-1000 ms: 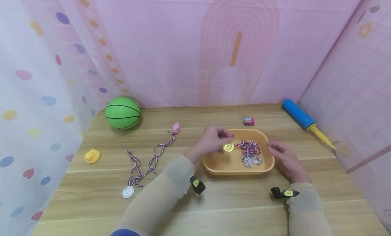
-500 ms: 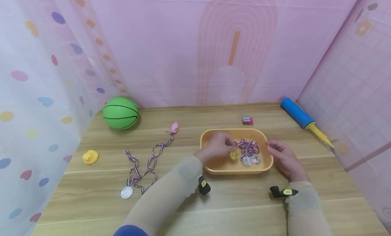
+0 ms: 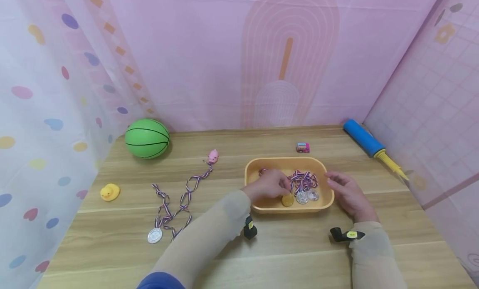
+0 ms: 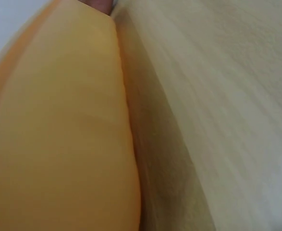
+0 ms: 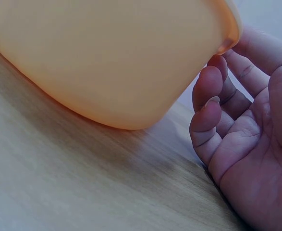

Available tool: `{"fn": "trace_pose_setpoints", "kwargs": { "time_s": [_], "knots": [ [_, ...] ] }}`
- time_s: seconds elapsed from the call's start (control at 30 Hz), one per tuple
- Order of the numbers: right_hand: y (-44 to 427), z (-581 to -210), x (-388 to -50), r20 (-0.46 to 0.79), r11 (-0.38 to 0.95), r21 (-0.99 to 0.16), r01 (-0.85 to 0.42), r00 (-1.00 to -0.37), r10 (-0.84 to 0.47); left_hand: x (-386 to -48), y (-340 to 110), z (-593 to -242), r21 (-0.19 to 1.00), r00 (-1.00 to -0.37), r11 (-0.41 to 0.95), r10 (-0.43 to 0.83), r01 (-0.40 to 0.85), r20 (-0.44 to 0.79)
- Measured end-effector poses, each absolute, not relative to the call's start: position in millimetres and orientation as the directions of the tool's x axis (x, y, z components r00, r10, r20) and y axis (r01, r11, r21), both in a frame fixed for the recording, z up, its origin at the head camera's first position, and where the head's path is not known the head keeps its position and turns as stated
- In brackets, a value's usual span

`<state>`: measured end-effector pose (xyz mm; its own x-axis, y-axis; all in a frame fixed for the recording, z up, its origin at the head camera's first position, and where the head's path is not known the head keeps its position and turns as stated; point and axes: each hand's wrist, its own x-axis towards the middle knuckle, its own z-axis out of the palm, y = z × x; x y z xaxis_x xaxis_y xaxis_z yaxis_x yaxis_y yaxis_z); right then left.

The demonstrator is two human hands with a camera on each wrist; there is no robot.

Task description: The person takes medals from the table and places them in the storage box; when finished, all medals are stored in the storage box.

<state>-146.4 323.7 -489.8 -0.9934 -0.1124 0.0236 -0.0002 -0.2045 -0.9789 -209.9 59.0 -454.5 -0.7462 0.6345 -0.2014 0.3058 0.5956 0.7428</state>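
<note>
Nearest, at the left, a round silver medal (image 3: 154, 235) lay on the wood-grain table (image 3: 284, 260). Farther in, the round gold-coloured medal (image 3: 287, 200) had just shifted: held up over the left part of the oval yellow-orange plastic tub (image 3: 292, 211) a second earlier, it was now down by the near wall, left of two round silver medals (image 3: 302, 197), so it had joined the pair inside. It lay just to the near side of the fingertips of the left hand (image 3: 270, 185), which seemed to pinch its upper edge. The right hand (image 3: 349, 194) gripped the tub's right rim with thumb and finger, steadying it, I judged. A striped ribbon bundle (image 3: 302, 181) filled the tub's right half; beyond stood a small pink toy bus (image 3: 302, 147).
</note>
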Motion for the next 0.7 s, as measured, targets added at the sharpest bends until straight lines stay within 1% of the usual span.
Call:
{"fn": "trace_pose_setpoints", "kwargs": {
  "time_s": [0.13,0.43,0.7],
  "knots": [
    [324.3,-489.9,-146.2,0.019,-0.194,-0.981,0.002,-0.994,-0.106,-209.1,60.9,-456.3,0.731,-0.736,0.601,0.645,0.324,-0.205],
    [323.0,-487.2,-144.3,0.027,-0.204,-0.979,-0.005,-0.994,-0.109,-210.5,65.7,-461.0,0.669,-0.737,0.617,0.659,0.415,-0.151],
    [322.4,-487.8,-145.4,0.01,-0.203,-0.979,0.013,-0.994,-0.113,-209.5,66.6,-460.0,0.664,-0.733,0.618,0.663,0.42,-0.153]
  ]
}}
